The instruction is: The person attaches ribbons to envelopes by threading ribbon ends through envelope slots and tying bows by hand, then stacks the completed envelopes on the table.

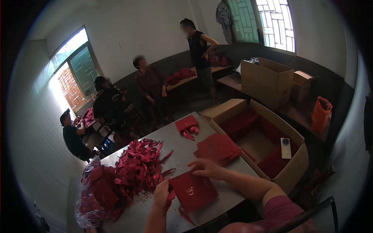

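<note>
A flat red gift bag point(194, 191) with a gold emblem lies at the near edge of the table. My left hand point(161, 194) is closed on its left edge, where a red ribbon shows beside the fingers. Over the bag's top edge, my right hand point(208, 169) has its fingers stretched apart. Whether its fingertips touch the bag is hard to see. Just beyond that hand is a stack of red bags point(218, 149). To the left is a big heap of red ribbons point(138, 165).
Another ribboned red bag point(186, 123) lies at the table's point(159, 209) far edge. Clear plastic wrap point(86, 202) holds red bags at left. An open carton point(299, 161) on the right has a phone point(285, 148) on red contents. Several people stand or sit beyond.
</note>
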### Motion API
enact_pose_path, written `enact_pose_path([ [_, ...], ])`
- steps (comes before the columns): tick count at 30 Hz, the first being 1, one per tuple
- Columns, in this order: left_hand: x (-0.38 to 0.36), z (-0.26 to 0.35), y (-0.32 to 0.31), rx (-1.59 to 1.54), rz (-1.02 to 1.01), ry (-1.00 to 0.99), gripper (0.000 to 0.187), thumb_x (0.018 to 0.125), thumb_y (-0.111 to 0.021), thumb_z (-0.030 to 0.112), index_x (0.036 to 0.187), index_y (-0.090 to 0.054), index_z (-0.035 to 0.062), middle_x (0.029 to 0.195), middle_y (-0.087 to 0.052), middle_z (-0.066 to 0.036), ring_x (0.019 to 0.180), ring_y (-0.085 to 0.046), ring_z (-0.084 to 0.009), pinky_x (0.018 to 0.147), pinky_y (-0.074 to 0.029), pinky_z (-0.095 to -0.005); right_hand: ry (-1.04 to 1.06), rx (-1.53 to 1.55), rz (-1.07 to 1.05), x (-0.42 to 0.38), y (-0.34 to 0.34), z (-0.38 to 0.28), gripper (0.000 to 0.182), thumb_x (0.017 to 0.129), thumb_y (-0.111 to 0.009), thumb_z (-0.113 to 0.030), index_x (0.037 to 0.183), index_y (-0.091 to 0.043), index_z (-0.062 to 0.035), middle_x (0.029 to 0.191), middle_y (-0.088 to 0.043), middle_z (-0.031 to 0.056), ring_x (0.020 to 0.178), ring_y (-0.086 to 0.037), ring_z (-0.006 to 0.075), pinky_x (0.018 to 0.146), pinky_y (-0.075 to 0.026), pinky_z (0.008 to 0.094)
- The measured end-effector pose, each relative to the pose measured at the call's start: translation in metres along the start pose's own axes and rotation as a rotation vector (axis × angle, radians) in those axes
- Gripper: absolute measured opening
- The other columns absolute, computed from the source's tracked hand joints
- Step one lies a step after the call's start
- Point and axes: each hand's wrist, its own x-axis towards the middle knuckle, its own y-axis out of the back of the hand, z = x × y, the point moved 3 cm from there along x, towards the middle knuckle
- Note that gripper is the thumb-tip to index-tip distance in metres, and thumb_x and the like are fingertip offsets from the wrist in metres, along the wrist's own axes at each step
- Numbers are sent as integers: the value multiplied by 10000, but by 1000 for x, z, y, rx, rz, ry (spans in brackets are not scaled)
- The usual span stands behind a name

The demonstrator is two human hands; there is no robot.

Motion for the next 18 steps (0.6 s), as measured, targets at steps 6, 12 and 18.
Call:
enact_pose_path([
  [6, -1, -49, -19, -63, -133, 244, 313, 935, -580, 114, 1219, -506, 6, 928, -671, -102, 766, -633, -147, 648, -511, -276, 59, -363, 113, 5, -9, 39, 282, 875, -675, -117, 1135, -632, -16, 1009, -694, 125, 945, -651, 180, 868, -508, 306],
  [12, 2, -61, -17, -491, -163, 255, 401, 881, -594, 29, 1257, -461, -7, 918, -671, -93, 755, -634, -138, 659, -512, -265, 7, -302, 61, 7, -6, 41, 232, 864, -680, -99, 1073, -654, -1, 981, -698, 102, 920, -644, 153, 853, -507, 301],
  [18, 4, -60, -11, -357, -197, 243, 385, 860, -626, 59, 1223, -514, -3, 944, -677, -103, 761, -647, -162, 671, -507, -293, -63, -227, 67, 8, -6, 36, 217, 861, -678, -82, 1057, -651, 6, 961, -695, 86, 905, -633, 131, 849, -506, 294],
])
